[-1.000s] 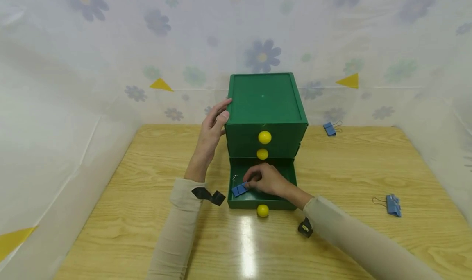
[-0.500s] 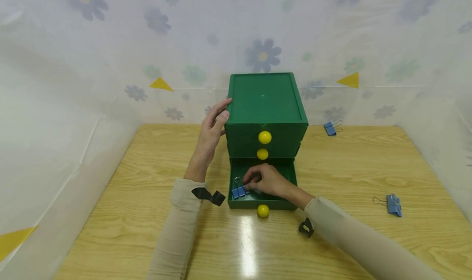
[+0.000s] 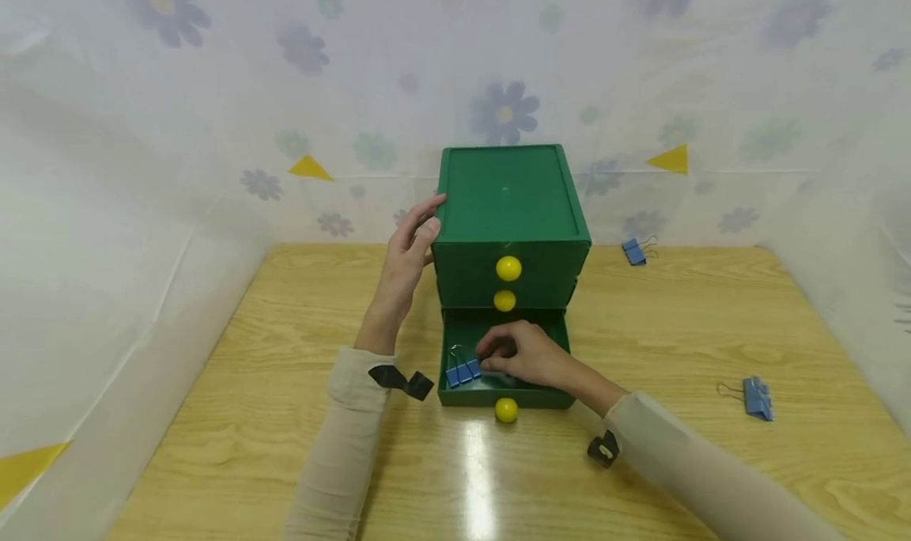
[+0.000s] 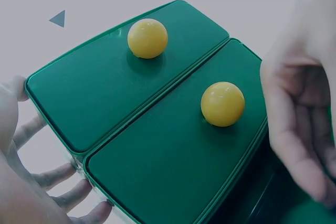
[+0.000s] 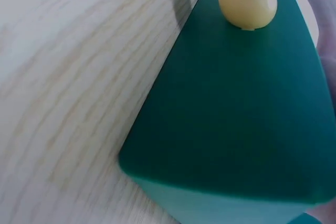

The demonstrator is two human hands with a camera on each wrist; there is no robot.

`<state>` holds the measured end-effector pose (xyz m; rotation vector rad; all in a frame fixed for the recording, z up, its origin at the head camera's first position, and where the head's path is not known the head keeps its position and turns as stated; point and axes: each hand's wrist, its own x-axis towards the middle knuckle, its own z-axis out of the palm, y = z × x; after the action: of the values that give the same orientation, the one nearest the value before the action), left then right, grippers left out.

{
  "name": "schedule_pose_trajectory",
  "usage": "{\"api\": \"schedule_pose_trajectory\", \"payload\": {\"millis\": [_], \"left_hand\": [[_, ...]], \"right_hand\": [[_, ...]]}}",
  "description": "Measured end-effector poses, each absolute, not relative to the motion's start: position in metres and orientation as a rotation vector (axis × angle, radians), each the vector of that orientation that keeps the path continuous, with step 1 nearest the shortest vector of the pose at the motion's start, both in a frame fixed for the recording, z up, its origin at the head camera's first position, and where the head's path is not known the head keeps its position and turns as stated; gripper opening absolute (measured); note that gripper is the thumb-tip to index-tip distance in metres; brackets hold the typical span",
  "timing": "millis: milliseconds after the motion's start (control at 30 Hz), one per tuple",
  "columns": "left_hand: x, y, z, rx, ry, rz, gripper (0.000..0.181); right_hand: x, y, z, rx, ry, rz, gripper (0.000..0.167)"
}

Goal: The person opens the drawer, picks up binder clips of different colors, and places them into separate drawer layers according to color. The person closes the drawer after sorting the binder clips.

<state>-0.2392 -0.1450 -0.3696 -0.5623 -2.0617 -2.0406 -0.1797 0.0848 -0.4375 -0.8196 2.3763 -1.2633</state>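
A green drawer cabinet (image 3: 508,197) with yellow ball knobs stands on the table, its bottom drawer (image 3: 504,399) pulled out. My left hand (image 3: 407,260) rests against the cabinet's left side, fingers spread along it. Inside the open drawer, near its left front corner, lies a blue binder clip (image 3: 463,372) with wire handles. My right hand (image 3: 525,357) is in the drawer just right of that clip, fingers loosely bent, fingertips close to its end. Nothing shows between them. In the left wrist view the right hand (image 4: 296,114) hangs beside the shut upper drawers (image 4: 173,145).
One blue binder clip (image 3: 635,251) lies at the back of the wooden table (image 3: 299,367), right of the cabinet. Another binder clip (image 3: 757,399) lies at the front right. A flower-patterned curtain (image 3: 398,114) surrounds the table at the back and sides.
The binder clip has straightened and settled in the drawer as my right fingers let go. The right hand has shifted slightly to the right. My left hand stays on the cabinet.
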Motion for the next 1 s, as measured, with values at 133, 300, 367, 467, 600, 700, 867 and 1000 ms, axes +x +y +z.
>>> {"api": "schedule_pose_trajectory", "payload": {"millis": [133,300,367,467,600,700,867,1000], "left_hand": [[-0.239,-0.146,-0.370,-0.563,-2.068,-2.038,0.046],[-0.239,-0.145,-0.371,-0.571,-2.059,-2.043,0.046],[-0.240,-0.145,-0.370,-0.578,-2.053,-2.043,0.046],[-0.240,-0.145,-0.370,-0.575,-2.053,-2.042,0.046],[-0.240,-0.146,-0.370,-0.569,-2.048,-2.043,0.046],[-0.240,-0.145,-0.370,-0.569,-2.050,-2.045,0.046],[-0.239,-0.144,-0.370,-0.560,-2.065,-2.050,0.045],[-0.239,-0.144,-0.369,-0.562,-2.058,-2.044,0.045]], "right_hand": [[-0.175,0.091,-0.437,-0.858,2.409,-1.261,0.018],[-0.167,0.103,-0.431,-0.907,2.444,-1.333,0.021],[-0.164,0.108,-0.428,-0.915,2.448,-1.367,0.022],[-0.160,0.117,-0.424,-0.902,2.458,-1.400,0.024],[-0.153,0.128,-0.420,-0.878,2.482,-1.444,0.023],[-0.146,0.139,-0.417,-0.844,2.484,-1.522,0.024],[-0.135,0.162,-0.418,-0.767,2.494,-1.626,0.028],[-0.125,0.179,-0.417,-0.741,2.557,-1.639,0.030]]}}
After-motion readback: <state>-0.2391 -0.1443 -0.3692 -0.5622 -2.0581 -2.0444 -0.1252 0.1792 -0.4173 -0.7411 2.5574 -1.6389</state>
